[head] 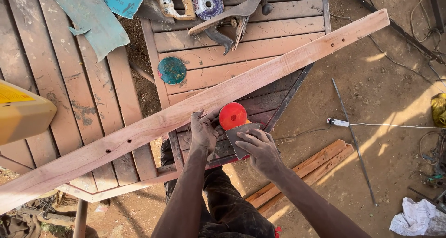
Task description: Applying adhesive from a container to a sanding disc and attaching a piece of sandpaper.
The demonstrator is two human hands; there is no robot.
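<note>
A long reddish wooden plank (139,133) lies slantwise across a slatted wooden workbench (260,33), from lower left to upper right. My left hand (203,132) rests against the plank's near edge and touches a small round red tub (232,115). My right hand (260,147) grips a flat grey metal scraper blade (241,135) whose edge sits just under the red tub. Both hands are close together at the bench's near side, above my dark trousers.
On the bench lie a teal sanding disc (172,70), a grinding disc (207,3), a hand saw handle (173,2), metal tongs (230,15) and teal sandpaper sheets (93,15). A yellow container (21,110) is at left. Planks (302,173), cables and a white rag (418,217) lie on the dirt ground.
</note>
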